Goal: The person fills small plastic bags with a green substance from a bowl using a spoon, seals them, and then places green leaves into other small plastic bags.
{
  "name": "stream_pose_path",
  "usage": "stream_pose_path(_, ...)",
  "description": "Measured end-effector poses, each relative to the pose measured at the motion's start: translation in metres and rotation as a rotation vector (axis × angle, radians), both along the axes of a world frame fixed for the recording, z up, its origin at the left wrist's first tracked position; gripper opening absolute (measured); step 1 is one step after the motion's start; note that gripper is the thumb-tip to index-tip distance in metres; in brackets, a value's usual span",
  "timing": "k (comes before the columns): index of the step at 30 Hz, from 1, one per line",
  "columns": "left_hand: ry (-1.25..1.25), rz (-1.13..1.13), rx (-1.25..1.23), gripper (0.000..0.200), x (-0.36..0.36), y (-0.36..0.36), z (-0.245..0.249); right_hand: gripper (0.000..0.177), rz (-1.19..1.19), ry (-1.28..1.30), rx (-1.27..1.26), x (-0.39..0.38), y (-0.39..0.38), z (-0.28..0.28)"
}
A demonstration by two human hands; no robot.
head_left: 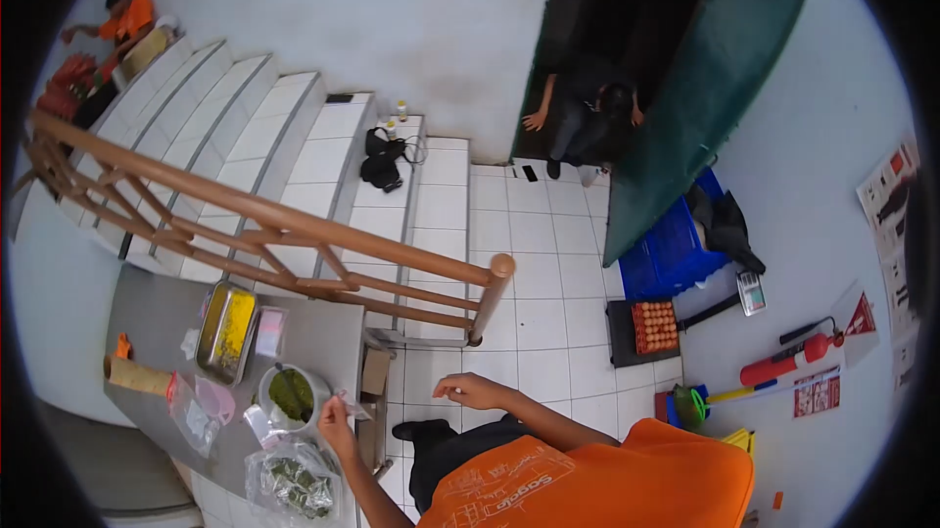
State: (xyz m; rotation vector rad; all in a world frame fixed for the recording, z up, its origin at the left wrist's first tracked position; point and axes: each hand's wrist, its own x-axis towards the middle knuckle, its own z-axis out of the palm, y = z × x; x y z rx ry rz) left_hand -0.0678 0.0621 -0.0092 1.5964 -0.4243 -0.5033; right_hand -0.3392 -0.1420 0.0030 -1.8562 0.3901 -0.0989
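At the table's right edge, my left hand (pixel 336 422) is closed on a small clear plastic piece (pixel 354 407), just right of a round pot (pixel 291 397) with green food in it. My right hand (pixel 468 390) is raised over the floor, fingers apart and bent, holding nothing. Below the pot lies a clear bag (pixel 294 485) with green leafy contents. A metal tray (pixel 227 334) of yellow food stands behind the pot, beside a pink-edged packet (pixel 271 332). A pink container (pixel 214 399) and another plastic bag (pixel 192 420) are at the pot's left.
A wooden railing (pixel 264 205) runs along the white stairs (pixel 264 137). One person (pixel 127 24) sits up there; another (pixel 592 112) crouches in the doorway. An egg tray (pixel 655 327), a blue crate (pixel 671 249) and a fire extinguisher (pixel 783 362) are at the right.
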Motion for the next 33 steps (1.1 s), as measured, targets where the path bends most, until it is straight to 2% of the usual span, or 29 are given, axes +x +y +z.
stream_pose_path(1, 0.066, -0.056, 0.019, 0.021, -0.022, -0.009, 0.006, 0.023, -0.053, 0.022, 0.051, -0.027, 0.0, -0.014)
stream_pose_path(4, 0.031, -0.187, 0.005, 0.015, -0.099, -0.043, -0.001, 0.023, -0.246, 0.064, 0.281, -0.112, 0.003, -0.092)
stream_pose_path(6, -0.078, -0.355, 0.001, 0.013, -0.153, -0.057, 0.007, 0.024, -0.459, 0.053, 0.535, -0.189, 0.017, -0.208)
stream_pose_path(8, -0.066, -0.462, 0.108, 0.011, -0.206, -0.065, 0.023, 0.015, -0.901, 0.084, 0.963, -0.282, 0.054, -0.296)
stream_pose_path(9, -0.045, -0.551, 0.104, 0.01, -0.226, -0.062, 0.024, 0.012, -1.194, 0.207, 0.959, -0.329, 0.082, -0.337)
stream_pose_path(10, -0.027, -0.634, 0.093, 0.009, -0.242, -0.064, 0.022, 0.006, -1.179, 0.211, 0.924, -0.407, 0.115, -0.436)
stream_pose_path(11, -0.009, -0.713, 0.088, 0.008, -0.252, -0.063, 0.023, 0.003, -1.164, 0.216, 0.888, -0.45, 0.134, -0.431)
stream_pose_path(13, -0.154, -0.797, 0.159, 0.008, -0.26, -0.058, 0.025, 0.01, -1.069, -0.398, 1.713, -0.519, 0.178, -0.432)
stream_pose_path(14, -0.229, -0.839, 0.193, 0.008, -0.26, -0.057, 0.028, 0.026, -1.503, 0.301, 1.232, -0.506, 0.184, -0.408)
stream_pose_path(15, -0.253, -0.847, 0.226, 0.008, -0.259, -0.055, 0.029, 0.03, -1.508, 0.498, 1.089, -0.505, 0.183, -0.374)
stream_pose_path(16, -0.222, -0.828, 0.218, 0.007, -0.257, -0.054, 0.028, 0.034, -1.385, 0.442, 1.08, -0.506, 0.178, -0.337)
stream_pose_path(18, -0.15, -0.786, 0.193, 0.007, -0.253, -0.055, 0.02, 0.016, -1.297, 0.484, 0.848, -0.516, 0.189, -0.324)
stream_pose_path(19, -0.258, -0.812, 0.202, 0.008, -0.249, -0.056, 0.017, 0.023, -1.333, 0.387, 0.993, -0.517, 0.19, -0.327)
stream_pose_path(21, -0.072, -0.738, 0.184, 0.007, -0.251, -0.058, 0.015, 0.037, -1.398, 0.169, 1.265, -0.529, 0.201, -0.373)
stream_pose_path(22, 0.016, -0.705, 0.159, 0.007, -0.251, -0.068, 0.014, 0.039, -1.375, 0.237, 1.111, -0.519, 0.203, -0.38)
stream_pose_path(24, 0.021, -0.754, 0.143, 0.007, -0.253, -0.077, 0.011, 0.029, -1.381, 0.26, 1.145, -0.483, 0.18, -0.358)
stream_pose_path(26, -0.011, -0.782, 0.137, 0.008, -0.258, -0.086, 0.016, 0.016, -1.25, 0.142, 0.879, -0.425, 0.152, -0.313)
stream_pose_path(27, -0.082, -0.831, 0.153, 0.011, -0.257, -0.087, 0.016, 0.016, -1.229, 0.131, 0.832, -0.387, 0.128, -0.28)
stream_pose_path(30, -0.132, -0.939, 0.19, 0.013, -0.243, -0.085, 0.018, 0.022, -1.036, -0.013, 0.754, -0.278, 0.071, -0.171)
stream_pose_path(32, -0.086, -1.045, 0.283, 0.015, -0.219, -0.085, 0.018, 0.029, -0.784, -0.131, 0.733, -0.213, 0.042, -0.101)
stream_pose_path(33, 0.0, -1.069, 0.217, 0.015, -0.206, -0.085, 0.016, 0.032, -0.62, -0.213, 0.714, -0.184, 0.031, -0.076)
